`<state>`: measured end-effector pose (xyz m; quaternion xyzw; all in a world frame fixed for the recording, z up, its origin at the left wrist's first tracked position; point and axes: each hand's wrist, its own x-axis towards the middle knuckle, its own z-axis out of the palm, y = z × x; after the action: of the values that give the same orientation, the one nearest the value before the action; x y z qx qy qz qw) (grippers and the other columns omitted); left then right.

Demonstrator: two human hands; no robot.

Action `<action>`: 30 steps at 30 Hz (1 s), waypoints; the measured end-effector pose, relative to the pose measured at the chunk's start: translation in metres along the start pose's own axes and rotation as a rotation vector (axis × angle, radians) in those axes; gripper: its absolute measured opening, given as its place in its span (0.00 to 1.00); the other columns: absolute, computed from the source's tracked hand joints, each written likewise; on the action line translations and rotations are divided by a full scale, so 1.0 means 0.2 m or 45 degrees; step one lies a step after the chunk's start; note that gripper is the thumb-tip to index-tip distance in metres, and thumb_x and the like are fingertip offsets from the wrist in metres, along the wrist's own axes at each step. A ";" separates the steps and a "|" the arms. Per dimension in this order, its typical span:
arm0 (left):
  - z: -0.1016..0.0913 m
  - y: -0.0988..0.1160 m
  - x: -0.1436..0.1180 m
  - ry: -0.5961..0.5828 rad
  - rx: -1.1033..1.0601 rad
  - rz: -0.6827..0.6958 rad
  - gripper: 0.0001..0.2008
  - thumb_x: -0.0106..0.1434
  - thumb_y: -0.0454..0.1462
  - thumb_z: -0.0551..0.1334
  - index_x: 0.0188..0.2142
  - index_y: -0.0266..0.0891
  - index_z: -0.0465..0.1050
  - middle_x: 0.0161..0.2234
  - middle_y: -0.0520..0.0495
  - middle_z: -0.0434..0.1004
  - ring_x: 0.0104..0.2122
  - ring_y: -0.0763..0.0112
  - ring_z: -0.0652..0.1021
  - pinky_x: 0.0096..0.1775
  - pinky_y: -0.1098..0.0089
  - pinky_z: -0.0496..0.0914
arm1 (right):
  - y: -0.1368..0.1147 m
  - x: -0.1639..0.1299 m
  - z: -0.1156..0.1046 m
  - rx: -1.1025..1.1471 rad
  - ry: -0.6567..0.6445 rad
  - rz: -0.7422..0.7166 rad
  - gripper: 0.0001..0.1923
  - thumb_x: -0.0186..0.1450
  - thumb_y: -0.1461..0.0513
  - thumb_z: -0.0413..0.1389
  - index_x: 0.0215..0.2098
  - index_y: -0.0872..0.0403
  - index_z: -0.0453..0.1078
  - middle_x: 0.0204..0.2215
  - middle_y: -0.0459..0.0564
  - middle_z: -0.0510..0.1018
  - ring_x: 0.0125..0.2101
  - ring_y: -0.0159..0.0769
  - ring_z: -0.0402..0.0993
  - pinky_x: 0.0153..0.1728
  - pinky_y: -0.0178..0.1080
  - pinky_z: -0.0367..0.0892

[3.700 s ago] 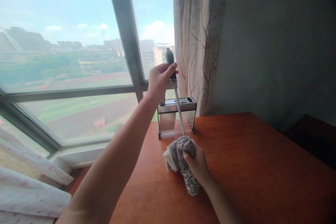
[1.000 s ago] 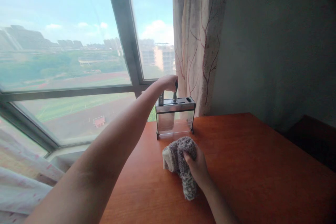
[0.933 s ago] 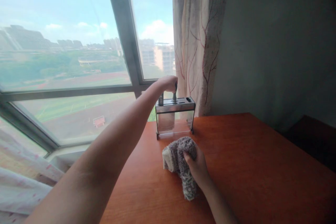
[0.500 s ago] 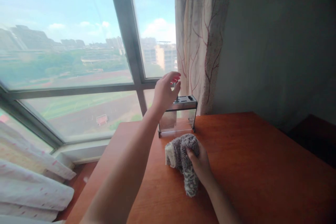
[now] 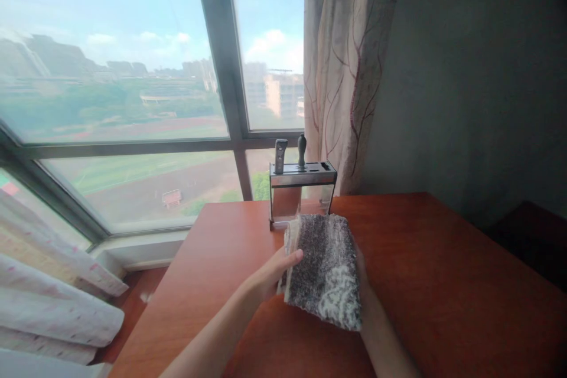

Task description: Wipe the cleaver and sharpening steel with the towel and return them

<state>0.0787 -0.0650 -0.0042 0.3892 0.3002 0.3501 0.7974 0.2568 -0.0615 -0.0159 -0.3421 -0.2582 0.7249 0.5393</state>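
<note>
A folded grey and white towel (image 5: 323, 266) is held up between my two hands above the brown table. My left hand (image 5: 283, 266) grips its left edge, thumb on the front face and fingers behind. My right hand (image 5: 362, 271) is at the towel's right side; its fingers are mostly hidden behind the cloth. Just beyond the towel stands a knife block (image 5: 303, 178) with clear sides and a metal top. A knife with a grey flat handle (image 5: 280, 156) and another with a dark rounded handle (image 5: 302, 151) stand upright in its slots.
The brown wooden table (image 5: 425, 248) reaches to the window and the wall. A patterned curtain (image 5: 349, 71) hangs behind the knife block. At lower left is a white curtain (image 5: 57, 301) beside the window frame (image 5: 133, 150).
My left hand has come down from the knife block to the towel. The towel, bunched in my right hand before, is now spread into a flat folded shape between both hands.
</note>
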 end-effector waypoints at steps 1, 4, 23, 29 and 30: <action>0.00 -0.01 -0.01 0.031 0.010 -0.023 0.33 0.54 0.44 0.69 0.57 0.39 0.65 0.48 0.38 0.77 0.47 0.53 0.77 0.49 0.58 0.68 | 0.00 0.00 -0.01 -0.026 -0.009 0.011 0.29 0.61 0.42 0.47 0.47 0.52 0.74 0.38 0.53 0.82 0.47 0.50 0.74 0.48 0.52 0.67; -0.01 -0.03 -0.01 0.190 0.041 -0.020 0.28 0.53 0.41 0.69 0.53 0.35 0.69 0.44 0.38 0.79 0.44 0.53 0.78 0.46 0.60 0.69 | -0.01 0.01 -0.01 -0.102 -0.036 0.086 0.33 0.62 0.40 0.43 0.47 0.53 0.74 0.39 0.54 0.82 0.47 0.50 0.75 0.48 0.52 0.68; -0.08 -0.05 0.04 0.491 0.365 0.095 0.20 0.52 0.38 0.68 0.45 0.37 0.70 0.39 0.45 0.79 0.41 0.58 0.77 0.40 0.66 0.70 | 0.08 -0.04 -0.29 -1.786 0.437 -0.850 0.22 0.61 0.59 0.52 0.53 0.56 0.66 0.52 0.60 0.72 0.53 0.51 0.67 0.55 0.55 0.62; -0.03 -0.03 -0.01 0.385 0.048 0.083 0.25 0.56 0.40 0.65 0.53 0.42 0.66 0.45 0.44 0.78 0.43 0.58 0.78 0.40 0.66 0.71 | 0.11 -0.20 -0.04 -2.071 -0.109 -0.941 0.31 0.61 0.58 0.55 0.62 0.53 0.56 0.62 0.55 0.60 0.62 0.48 0.53 0.60 0.53 0.56; -0.02 -0.03 -0.03 0.342 -0.019 0.067 0.26 0.57 0.40 0.64 0.55 0.44 0.64 0.45 0.44 0.77 0.42 0.58 0.78 0.39 0.66 0.71 | 0.13 -0.20 -0.01 -2.100 -0.154 -0.906 0.35 0.59 0.60 0.56 0.64 0.54 0.54 0.64 0.56 0.58 0.63 0.49 0.51 0.61 0.53 0.55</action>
<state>0.0737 -0.0696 -0.0101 0.3406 0.3914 0.4219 0.7435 0.2506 -0.1077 -0.0275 -0.4816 -0.8150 0.1163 0.3006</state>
